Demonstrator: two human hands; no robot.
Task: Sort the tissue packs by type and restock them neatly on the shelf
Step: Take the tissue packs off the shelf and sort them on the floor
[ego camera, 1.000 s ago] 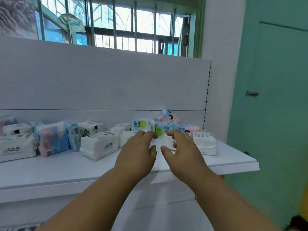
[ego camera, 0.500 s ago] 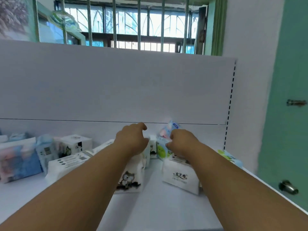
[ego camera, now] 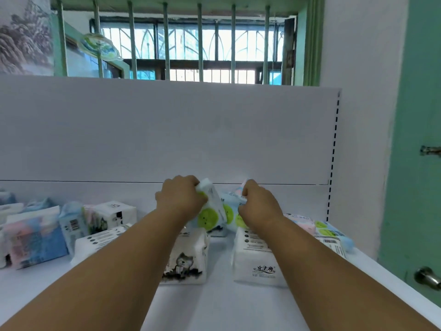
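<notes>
At the back of the white shelf (ego camera: 214,304), the left hand (ego camera: 179,198) is gripping a green-dotted tissue pack (ego camera: 211,211), tilted; the right hand (ego camera: 259,206) is clutching a second dotted pack (ego camera: 230,209) beside it.

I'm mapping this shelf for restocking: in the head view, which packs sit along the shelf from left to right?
Pink-and-blue pack → white pack with a cat drawing → white pack with black lettering → blue pack with green circles, lying at the right end.
</notes>
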